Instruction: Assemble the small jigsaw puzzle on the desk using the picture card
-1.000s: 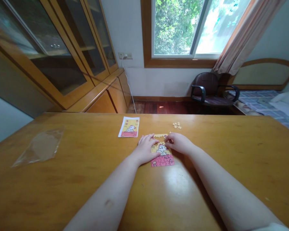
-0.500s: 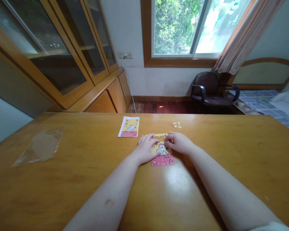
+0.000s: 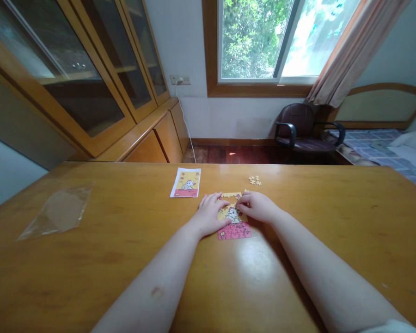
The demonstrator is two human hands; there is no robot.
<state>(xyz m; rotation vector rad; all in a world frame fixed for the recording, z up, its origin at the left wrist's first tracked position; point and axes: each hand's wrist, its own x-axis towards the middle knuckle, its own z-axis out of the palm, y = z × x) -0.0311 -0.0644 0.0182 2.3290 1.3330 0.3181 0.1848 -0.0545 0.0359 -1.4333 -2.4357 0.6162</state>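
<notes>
A small jigsaw puzzle [image 3: 234, 231] lies on the wooden table, pink at its near end and yellow farther up, with a white cartoon animal in the middle. A gap shows below its top yellow strip. My left hand [image 3: 210, 215] rests on the puzzle's left side, fingers spread and thumb on the pink part. At the right edge of the gap is my right hand [image 3: 254, 205], its fingertips pinched together over the puzzle. Whatever is between those fingertips is too small to make out. Several loose puzzle pieces [image 3: 255, 181] lie beyond the right hand.
A printed picture card [image 3: 186, 183] with the same design lies left of the puzzle. Farther left is a clear plastic bag [image 3: 60, 208]. Past the table [image 3: 125, 277] stand a glass-door cabinet [image 3: 131, 111] and an office chair [image 3: 300, 125].
My right hand has shifted very slightly left over the puzzle, its fingertips drawn closer together. The left hand stays in place.
</notes>
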